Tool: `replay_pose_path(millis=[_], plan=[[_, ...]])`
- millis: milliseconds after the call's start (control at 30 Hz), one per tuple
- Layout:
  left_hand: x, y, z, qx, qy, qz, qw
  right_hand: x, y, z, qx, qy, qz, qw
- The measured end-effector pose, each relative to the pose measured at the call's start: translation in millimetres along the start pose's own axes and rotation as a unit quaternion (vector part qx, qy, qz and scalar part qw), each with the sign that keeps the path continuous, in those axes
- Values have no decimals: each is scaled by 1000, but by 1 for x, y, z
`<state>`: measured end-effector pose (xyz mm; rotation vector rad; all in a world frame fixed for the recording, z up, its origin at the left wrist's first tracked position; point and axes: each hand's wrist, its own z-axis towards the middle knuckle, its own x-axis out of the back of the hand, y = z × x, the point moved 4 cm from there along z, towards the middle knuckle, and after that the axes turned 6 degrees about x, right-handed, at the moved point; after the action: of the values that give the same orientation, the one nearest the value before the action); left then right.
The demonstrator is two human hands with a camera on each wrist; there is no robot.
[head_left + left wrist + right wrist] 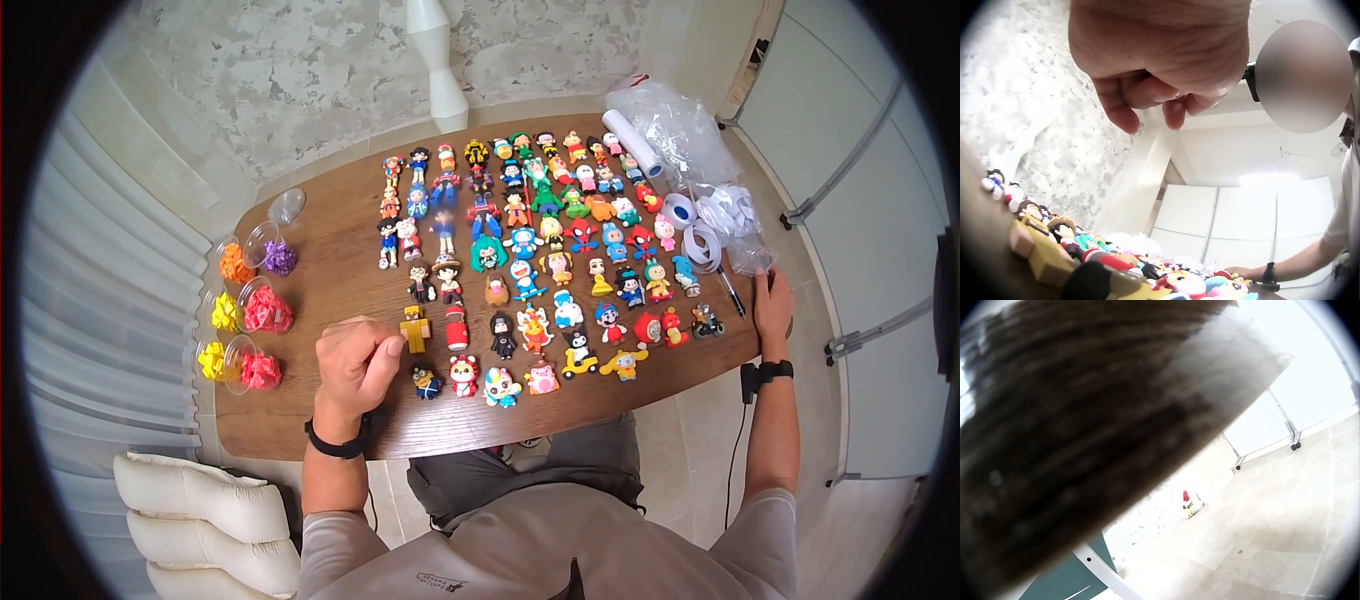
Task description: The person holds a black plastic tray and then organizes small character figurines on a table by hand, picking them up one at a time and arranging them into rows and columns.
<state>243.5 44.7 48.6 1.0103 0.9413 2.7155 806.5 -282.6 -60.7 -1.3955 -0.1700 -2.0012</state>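
My left hand (355, 365) hovers over the near left part of the table, its fingers loosely curled with nothing in them. Close beside it are a yellow blocky figure (414, 330) and a small blue-and-yellow figure (426, 381). In the left wrist view, my left hand (1160, 56) hangs above the figures, fingertips pointing down. My right hand (772, 305) rests at the table's right edge, fingers extended beside a clear plastic cup (752, 257). Rows of colourful cartoon figures, among them a Doraemon figure (524, 280), cover the middle of the table.
At the left stand clear cups of orange (236, 263), purple (279, 258), yellow and red pieces (266, 311). Back right lie a clear plastic bag (680, 130), a white roll (633, 143), tape rolls (681, 211) and a pen (733, 295). A cushioned seat (205, 520) stands at the near left.
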Motion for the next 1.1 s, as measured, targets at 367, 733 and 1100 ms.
replay_pose_path(millis=[367,733,1100], plan=[[-2,4,2,-8,4,-1,1000,-4,6,2,-6,-7,4,1000],[-2,4,1,-11,5,8,1000,-6,8,2,-4,-7,-2,1000],[-2,3,1,-5,-1,4,1000,-4,6,2,0,0,2,1000]])
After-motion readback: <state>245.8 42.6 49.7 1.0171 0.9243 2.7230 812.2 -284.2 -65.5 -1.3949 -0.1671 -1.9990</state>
